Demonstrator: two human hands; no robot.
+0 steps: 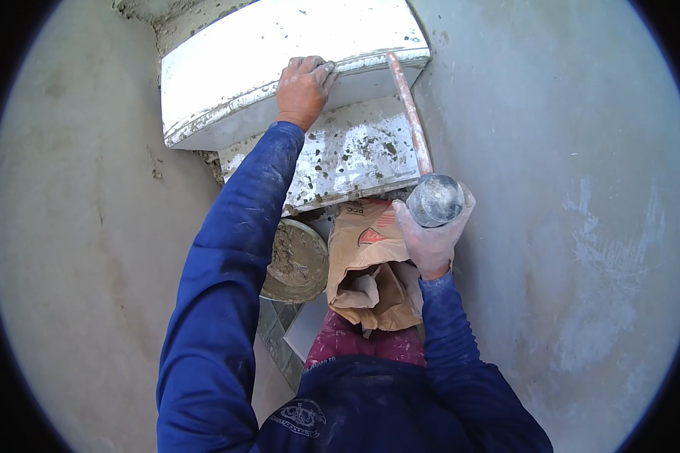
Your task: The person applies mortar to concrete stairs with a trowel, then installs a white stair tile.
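My left hand has its fingers curled over the front edge of a white stair slab, whose top is spotted with mortar. In my right hand is a mallet, gripped around its dark round head. The mallet's worn wooden handle points away from me, and its far end lies at the right part of the slab's front edge. Below the slab is a lower white step, covered with splashes of mortar.
A bucket of wet mortar stands below my left forearm. Beside it is an open brown paper sack, in front of my legs. Plastered walls rise on the left and right. Rough mortar lines the slab's back edge.
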